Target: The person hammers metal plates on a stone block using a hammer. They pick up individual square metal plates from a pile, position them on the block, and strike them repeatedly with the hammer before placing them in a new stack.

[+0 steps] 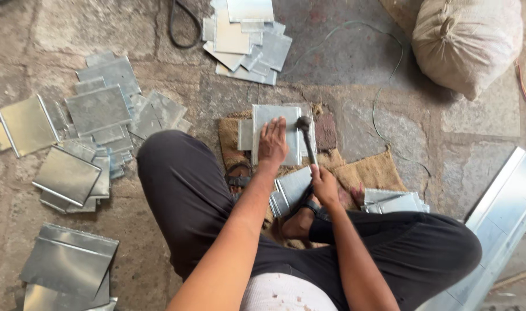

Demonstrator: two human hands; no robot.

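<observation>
A flat, roughly square sheet-metal piece [277, 133] lies on a burlap mat [366, 173] on the stone floor, straight ahead of the seated person's crossed legs. It is dull grey galvanised metal with a folded edge along its left side, and it rests on other similar pieces. The left hand [272, 144] lies flat on it, fingers spread and pressing down. The right hand [324, 185] is closed around the handle of a hammer [306, 138], whose dark head sits at the sheet's right edge.

A full off-white sack [467, 40], tied shut, stands far right; its contents are hidden.

More cut metal sheets lie in loose piles: one to the left [96, 115], one far ahead [242, 37], one near left [67, 265], and a small stack [392, 201] by the right knee. A long folded metal strip [504, 201] runs along the right.
</observation>
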